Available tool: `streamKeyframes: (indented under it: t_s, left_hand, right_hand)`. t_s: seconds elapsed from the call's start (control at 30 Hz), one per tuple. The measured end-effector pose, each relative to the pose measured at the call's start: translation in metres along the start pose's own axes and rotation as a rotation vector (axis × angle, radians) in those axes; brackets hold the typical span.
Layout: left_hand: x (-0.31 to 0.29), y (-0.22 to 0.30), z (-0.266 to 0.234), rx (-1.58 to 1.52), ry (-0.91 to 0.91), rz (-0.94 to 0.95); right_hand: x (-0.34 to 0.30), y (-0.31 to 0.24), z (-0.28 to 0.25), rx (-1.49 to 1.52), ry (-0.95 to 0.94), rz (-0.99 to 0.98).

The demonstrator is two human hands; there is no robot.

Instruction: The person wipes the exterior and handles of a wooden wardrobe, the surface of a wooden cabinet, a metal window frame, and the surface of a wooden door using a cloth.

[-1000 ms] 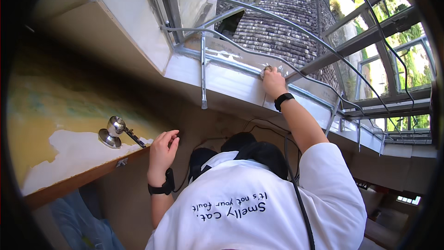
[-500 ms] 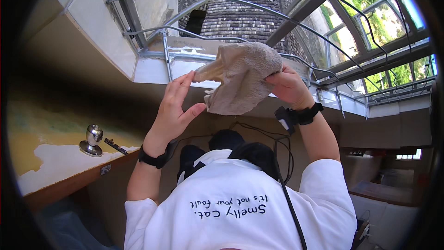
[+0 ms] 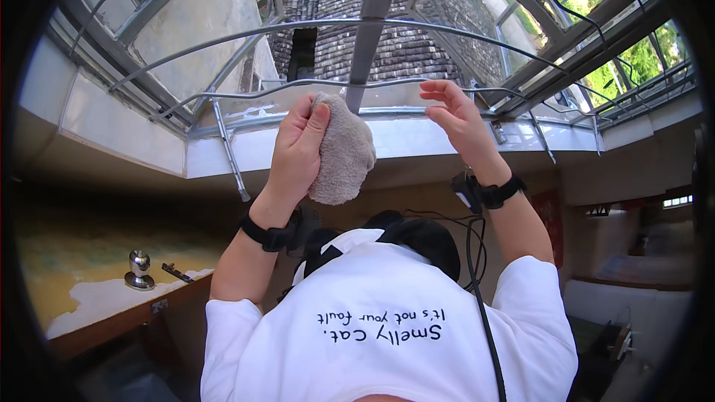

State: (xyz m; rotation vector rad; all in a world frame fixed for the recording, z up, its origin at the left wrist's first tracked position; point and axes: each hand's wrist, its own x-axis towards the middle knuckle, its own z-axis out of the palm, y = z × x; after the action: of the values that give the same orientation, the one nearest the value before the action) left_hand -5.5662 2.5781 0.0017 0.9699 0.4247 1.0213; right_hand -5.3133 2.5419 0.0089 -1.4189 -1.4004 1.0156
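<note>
A bunched greyish-beige cloth (image 3: 344, 152) hangs from my left hand (image 3: 298, 145), whose thumb presses it against the fingers. Off to the right, my right hand (image 3: 458, 123) is raised with nothing in it, thumb and fingers apart, close to a thin metal window bar (image 3: 417, 85). The cloth is in front of the white window sill (image 3: 410, 138). A black strap with a small device circles each wrist.
Curved metal bars cross the window ahead, with a grey frame post (image 3: 367, 37) in the middle. Tiled roofs lie outside. At left, a door with a round metal knob (image 3: 139, 269) stands near. A black cable (image 3: 484, 313) runs down my white shirt.
The cloth has passed from both hands to my left hand alone and is now folded smaller. My right hand has let go of it. The view has turned, bringing the window post to the middle.
</note>
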Motion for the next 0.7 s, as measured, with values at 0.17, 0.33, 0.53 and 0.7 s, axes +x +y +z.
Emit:
streamKeyframes:
  t_s: [0.17,0.33,0.53,0.7]
  left_hand:
    - [0.020,-0.024,0.029,0.617,-0.320,0.187]
    - [0.037,0.009,0.033,1.125,-0.009,0.164]
    - [0.075,0.073,-0.030,1.670,0.376,0.758]
    - [0.106,0.084,-0.078,1.946,0.426,0.661]
  right_hand:
    - [0.007,-0.009,0.010,0.250,-0.636,-0.230]
    - [0.014,0.023,-0.018,0.714,-0.518,0.315]
    - [0.035,0.012,-0.023,0.937,-0.369,0.121]
    - [0.068,-0.030,0.021,-0.746,0.479,-0.956]
